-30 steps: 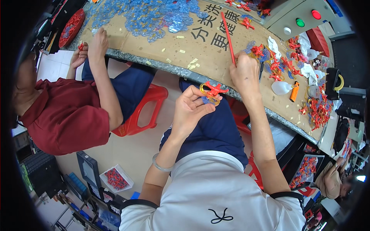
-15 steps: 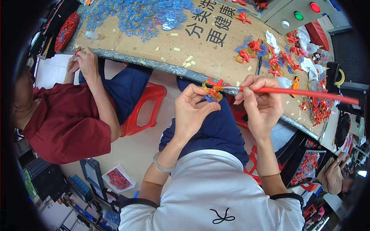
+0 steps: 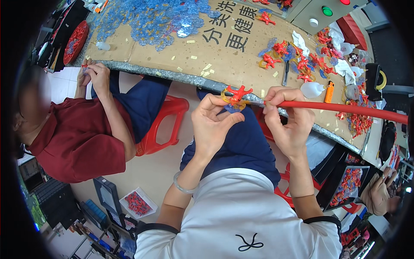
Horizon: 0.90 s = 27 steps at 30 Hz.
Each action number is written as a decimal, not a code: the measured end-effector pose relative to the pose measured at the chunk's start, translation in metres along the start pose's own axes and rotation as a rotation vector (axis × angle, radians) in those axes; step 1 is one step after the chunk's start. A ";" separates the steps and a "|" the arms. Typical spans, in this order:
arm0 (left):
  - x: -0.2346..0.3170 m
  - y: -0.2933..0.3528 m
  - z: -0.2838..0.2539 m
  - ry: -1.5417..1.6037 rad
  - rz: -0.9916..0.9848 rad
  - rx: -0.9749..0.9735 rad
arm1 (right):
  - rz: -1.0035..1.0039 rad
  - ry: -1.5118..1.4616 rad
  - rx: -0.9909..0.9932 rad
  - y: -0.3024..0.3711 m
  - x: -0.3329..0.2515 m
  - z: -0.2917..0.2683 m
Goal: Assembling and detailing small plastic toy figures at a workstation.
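Between the thumb and fingers of my left hand [image 3: 212, 127] is a small plastic figure [image 3: 238, 92], with a red branching part on top, a yellow curved part and translucent blue below. My right hand [image 3: 291, 121] pinches a paintbrush [image 3: 336, 106] with a long red handle, close to its metal collar. The handle points off to the right. The brush's tip is at the figure's right side, by the yellow part; whether it touches is too small to tell. Both hands are above my lap, just off the table's near edge.
A heap of translucent blue pieces [image 3: 159, 21] covers the far left of the cardboard-topped table [image 3: 181, 56]. Similar figures [image 3: 304, 64], a squeeze bottle [image 3: 312, 90] and an orange cutter [image 3: 329, 92] are at the right. On my left a co-worker [image 3: 82, 134] handles a small red-and-blue piece.
The figure has turned in my left hand's fingers, showing more of its red part. The brush tip has shifted from across its middle to its right side. The view has moved slightly.
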<state>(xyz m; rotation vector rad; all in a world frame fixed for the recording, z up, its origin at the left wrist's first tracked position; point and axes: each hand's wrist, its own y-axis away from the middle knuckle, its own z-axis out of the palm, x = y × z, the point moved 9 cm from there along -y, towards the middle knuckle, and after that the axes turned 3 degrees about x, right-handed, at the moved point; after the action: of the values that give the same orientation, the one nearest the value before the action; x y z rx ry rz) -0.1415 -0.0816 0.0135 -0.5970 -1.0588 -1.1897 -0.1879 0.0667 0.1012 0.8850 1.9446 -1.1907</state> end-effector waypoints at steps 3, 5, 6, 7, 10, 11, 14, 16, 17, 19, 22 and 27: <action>0.002 0.001 0.001 -0.012 0.016 -0.012 | 0.114 -0.220 0.188 0.001 0.001 -0.010; 0.001 0.001 0.002 -0.031 0.019 0.001 | 0.188 -0.392 0.341 0.003 0.000 -0.011; 0.001 0.002 0.003 -0.041 0.021 0.008 | 0.157 -0.304 0.268 0.000 -0.003 -0.008; 0.001 0.002 0.002 -0.052 0.027 0.023 | 0.125 -0.220 0.192 -0.002 -0.003 -0.005; 0.002 0.003 0.000 -0.086 0.042 0.052 | 0.069 -0.088 0.125 -0.002 0.001 -0.007; 0.002 0.003 -0.001 -0.098 0.046 0.050 | 0.096 -0.129 0.161 -0.001 0.002 -0.011; 0.003 0.003 0.001 -0.079 0.049 0.021 | 0.130 -0.255 0.272 0.001 0.002 -0.018; 0.003 0.003 0.003 -0.036 0.022 -0.011 | 0.039 -0.106 0.230 -0.004 0.002 -0.024; 0.002 0.003 0.004 -0.008 -0.004 -0.030 | 0.041 -0.034 0.161 -0.007 0.006 -0.021; 0.000 0.003 0.006 0.041 -0.047 -0.072 | 0.311 -0.273 0.165 -0.007 0.029 -0.010; -0.001 0.003 0.010 0.098 -0.070 -0.121 | 0.480 -0.490 0.139 0.001 0.045 0.011; 0.000 0.005 0.015 0.036 -0.106 -0.096 | 0.684 -0.643 0.026 0.009 0.055 0.033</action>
<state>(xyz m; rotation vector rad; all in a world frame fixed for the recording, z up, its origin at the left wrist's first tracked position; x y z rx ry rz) -0.1420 -0.0671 0.0208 -0.5975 -1.0172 -1.3457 -0.2035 0.0507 0.0406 0.9240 0.9939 -0.9209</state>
